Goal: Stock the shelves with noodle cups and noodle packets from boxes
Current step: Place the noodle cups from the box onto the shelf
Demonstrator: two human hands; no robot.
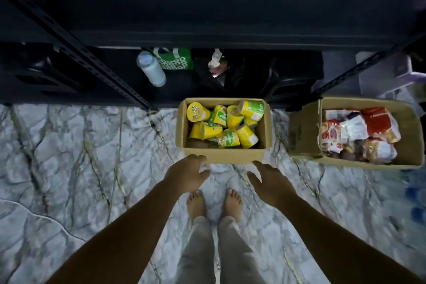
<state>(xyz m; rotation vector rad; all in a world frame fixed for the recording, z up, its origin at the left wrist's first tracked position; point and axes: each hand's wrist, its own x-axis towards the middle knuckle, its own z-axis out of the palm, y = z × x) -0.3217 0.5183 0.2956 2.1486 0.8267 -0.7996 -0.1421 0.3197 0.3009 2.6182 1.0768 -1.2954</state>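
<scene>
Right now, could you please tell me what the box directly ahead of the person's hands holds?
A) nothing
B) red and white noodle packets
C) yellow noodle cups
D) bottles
C: the cardboard box just beyond the left hand and right hand holds yellow noodle cups; the packets lie in the other box to the right.

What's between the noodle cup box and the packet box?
Nothing: just a strip of marbled floor between cup box and packet box, in the head view.
</scene>
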